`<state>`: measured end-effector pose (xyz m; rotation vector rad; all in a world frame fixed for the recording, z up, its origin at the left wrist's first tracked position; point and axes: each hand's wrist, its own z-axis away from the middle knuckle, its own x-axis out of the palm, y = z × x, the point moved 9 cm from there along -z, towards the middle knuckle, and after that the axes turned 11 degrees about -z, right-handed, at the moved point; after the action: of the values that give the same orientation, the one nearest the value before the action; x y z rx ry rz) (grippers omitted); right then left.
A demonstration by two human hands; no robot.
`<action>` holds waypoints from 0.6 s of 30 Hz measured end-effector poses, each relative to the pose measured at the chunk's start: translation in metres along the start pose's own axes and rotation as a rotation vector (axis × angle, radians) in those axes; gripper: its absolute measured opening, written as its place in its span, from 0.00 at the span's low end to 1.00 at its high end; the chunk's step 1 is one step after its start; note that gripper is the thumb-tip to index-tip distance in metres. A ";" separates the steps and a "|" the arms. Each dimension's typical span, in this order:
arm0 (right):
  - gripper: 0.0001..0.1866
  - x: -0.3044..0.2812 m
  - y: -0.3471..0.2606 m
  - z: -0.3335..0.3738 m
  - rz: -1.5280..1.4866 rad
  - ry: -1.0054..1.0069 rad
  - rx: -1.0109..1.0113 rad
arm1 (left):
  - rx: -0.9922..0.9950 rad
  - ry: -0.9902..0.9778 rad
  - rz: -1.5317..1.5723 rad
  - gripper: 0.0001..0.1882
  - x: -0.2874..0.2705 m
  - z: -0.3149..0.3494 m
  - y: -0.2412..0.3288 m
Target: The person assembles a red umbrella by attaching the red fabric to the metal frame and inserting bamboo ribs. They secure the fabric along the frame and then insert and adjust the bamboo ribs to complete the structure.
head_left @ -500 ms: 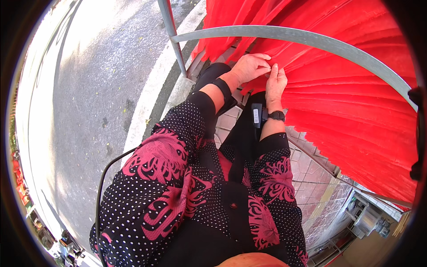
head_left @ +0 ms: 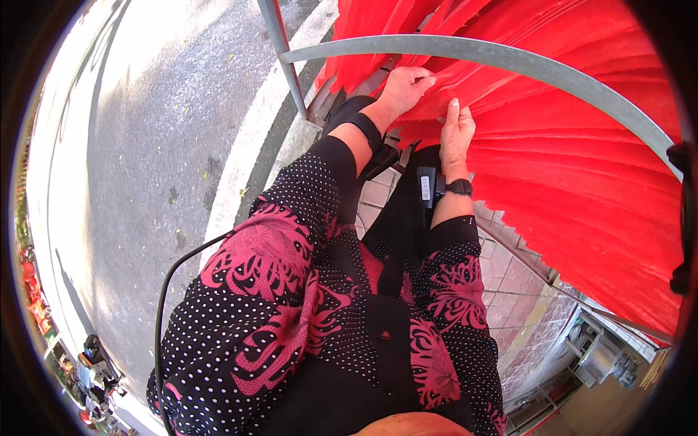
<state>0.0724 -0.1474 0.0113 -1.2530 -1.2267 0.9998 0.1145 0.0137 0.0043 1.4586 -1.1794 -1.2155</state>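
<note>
A large sheet of red pleated fabric (head_left: 560, 167) hangs in narrow folds in front of me and to the right, under and behind a grey metal rail. Near its left part my left hand (head_left: 404, 90) is closed, with thumb and forefinger pinching a fold. Slightly lower and to the right, my right hand (head_left: 456, 136) has hold of the cloth, thumb up along a pleat; its other fingers are partly hidden. A small gap separates the two hands. Each wrist wears a dark band, and a small black box shows beside the right wrist.
The curved grey metal rail (head_left: 465, 48) crosses above the hands and joins a post (head_left: 285, 58) on the left. Beyond a pale kerb (head_left: 236, 171) lies a grey road (head_left: 163, 145). Paving tiles (head_left: 502, 280) are below, and a parked motorcycle (head_left: 98, 367) stands far left.
My hands, close together before, have moved apart. The left one has gone up and away along the cloth, and the right one has shifted slightly right and down.
</note>
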 end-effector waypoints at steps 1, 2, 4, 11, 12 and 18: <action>0.12 -0.001 -0.001 0.000 -0.015 0.010 -0.001 | -0.066 0.017 0.060 0.09 -0.002 -0.001 -0.005; 0.12 -0.001 -0.002 0.000 -0.030 0.021 -0.001 | -0.130 0.035 0.123 0.09 -0.004 -0.001 -0.011; 0.12 -0.001 -0.004 0.001 -0.048 0.029 -0.004 | -0.116 0.069 0.137 0.08 -0.010 -0.003 -0.010; 0.11 -0.003 -0.002 0.002 -0.091 0.056 0.003 | -0.161 0.064 0.128 0.09 -0.019 -0.001 -0.012; 0.11 -0.002 -0.003 0.002 -0.093 0.043 -0.018 | -0.179 0.054 0.127 0.09 -0.019 0.000 -0.013; 0.12 -0.006 -0.003 0.001 -0.094 0.066 -0.045 | -0.162 0.077 0.110 0.10 -0.024 0.001 -0.007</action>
<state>0.0702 -0.1538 0.0136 -1.2421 -1.2509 0.8611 0.1122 0.0381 0.0014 1.2921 -1.0689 -1.1421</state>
